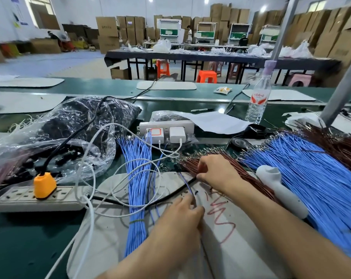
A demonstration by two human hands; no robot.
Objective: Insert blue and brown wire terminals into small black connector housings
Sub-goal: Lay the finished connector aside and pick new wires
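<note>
My left hand point(182, 214) pinches a single blue wire point(185, 183) that runs up and away from its fingertips over the grey mat point(241, 248). My right hand point(217, 171) reaches into the fan of brown wires point(190, 164) and its fingers curl around some of them. A tied bundle of blue wires point(137, 178) lies left of my hands. A large spread of blue wires point(311, 178) and more brown wires point(343, 146) lie at the right. Small black connector housings point(196, 192) are scattered on the mat; whether my left hand holds one is hidden.
A clear bag of black parts point(74, 121) sits at the left. Two power strips point(36, 198) point(166, 127) with chargers and white cables cross the bench. A white handheld tool point(281, 188) rests on the blue wires. A water bottle point(258, 97) stands behind.
</note>
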